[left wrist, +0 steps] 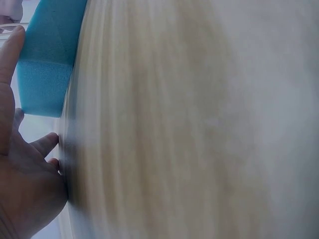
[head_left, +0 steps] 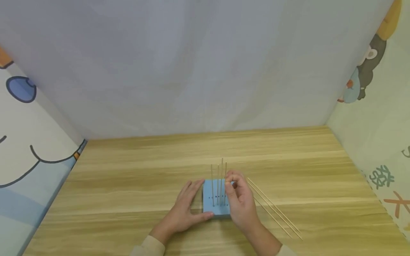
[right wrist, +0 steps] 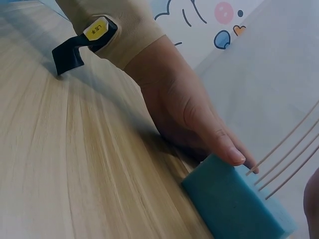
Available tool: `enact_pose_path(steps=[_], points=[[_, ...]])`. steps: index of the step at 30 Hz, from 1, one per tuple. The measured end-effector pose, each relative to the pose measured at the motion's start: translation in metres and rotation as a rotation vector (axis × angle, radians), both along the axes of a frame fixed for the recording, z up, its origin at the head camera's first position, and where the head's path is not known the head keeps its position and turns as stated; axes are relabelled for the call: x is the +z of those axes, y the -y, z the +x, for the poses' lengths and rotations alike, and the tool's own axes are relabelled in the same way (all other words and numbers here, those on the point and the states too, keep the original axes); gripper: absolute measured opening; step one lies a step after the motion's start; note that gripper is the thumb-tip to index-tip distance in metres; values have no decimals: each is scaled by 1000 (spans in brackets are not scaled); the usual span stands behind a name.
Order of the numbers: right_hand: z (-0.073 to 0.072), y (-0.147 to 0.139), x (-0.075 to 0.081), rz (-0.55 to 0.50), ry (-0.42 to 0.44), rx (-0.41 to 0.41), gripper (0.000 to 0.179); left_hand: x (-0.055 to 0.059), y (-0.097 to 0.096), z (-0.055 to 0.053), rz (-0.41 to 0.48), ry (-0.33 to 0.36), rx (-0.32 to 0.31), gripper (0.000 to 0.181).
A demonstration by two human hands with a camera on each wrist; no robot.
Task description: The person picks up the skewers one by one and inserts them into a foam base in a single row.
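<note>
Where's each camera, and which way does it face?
Head: on the head, facing forward and down at the blue block; left hand and right hand show.
Left wrist: on that wrist, facing the block and table; left hand shows.
Right wrist: on that wrist, facing the block; left hand, sleeve and likely some right hand show.
Head and right wrist share the standing sticks.

I see a light-blue foam block (head_left: 215, 190) dotted with dark specks (head_left: 216, 196); tan sticks (head_left: 273, 205); streaked yellow-brown wood grain across the table (head_left: 128, 170); beige on the sleeve (head_left: 148, 245); a black wrist mount (right wrist: 67, 57) with a yellow label (right wrist: 96, 29); a lavender-grey curtain (head_left: 198, 71); coloured cartoons on the pale-green wall (head_left: 368, 131).
</note>
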State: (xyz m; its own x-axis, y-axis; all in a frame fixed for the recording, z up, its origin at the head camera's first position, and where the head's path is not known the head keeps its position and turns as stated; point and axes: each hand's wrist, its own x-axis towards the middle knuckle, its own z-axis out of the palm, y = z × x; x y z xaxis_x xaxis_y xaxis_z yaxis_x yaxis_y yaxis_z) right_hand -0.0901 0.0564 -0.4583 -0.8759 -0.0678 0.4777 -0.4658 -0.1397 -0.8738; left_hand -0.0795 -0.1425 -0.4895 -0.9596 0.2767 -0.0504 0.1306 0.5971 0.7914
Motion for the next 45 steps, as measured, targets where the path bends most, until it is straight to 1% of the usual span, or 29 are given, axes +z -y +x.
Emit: enact_pose_path(steps=[6, 9, 11, 15, 18, 21, 26, 29, 33, 36, 39, 42, 45], points=[[3, -5, 0, 22, 41, 14, 4, -2, 0, 3, 0, 4, 7, 105], [4, -10, 1, 41, 40, 4, 3, -4, 0, 4, 0, 6, 9, 105], [3, -16, 1, 47, 25, -7, 5, -4, 1, 5, 2, 10, 8, 105], [1, -34, 1, 72, 27, -57, 14, -4, 2, 5, -2, 7, 4, 106], [0, -53, 1, 125, 55, -100, 14, -3, 2, 4, -7, 8, -1, 105], [1, -75, 0, 212, 90, -148, 10, -3, 3, 3, -14, 18, -4, 105], [3, -105, -2, 434, 193, -230, 15, -2, 3, 2, -18, 13, -9, 106], [1, -116, -3, 546, 255, -245, 19, -1, 4, 1, -15, 10, -11, 106], [0, -121, -7, 723, 289, -258, 16, 0, 3, 0, -10, 17, -11, 106], [0, -123, -10, 895, 287, -288, 13, 1, 2, 0, -5, 25, -9, 105], [0, -123, -13, 1031, 254, -320, 10, 2, 1, 0, 0, 28, -8, 105], [0, -123, -16, 1108, 213, -348, 9, 2, 1, 0, -1, 31, -10, 105], [-1, -124, -19, 1147, 202, -366, 10, 2, 0, 0, 1, 32, -15, 105]])
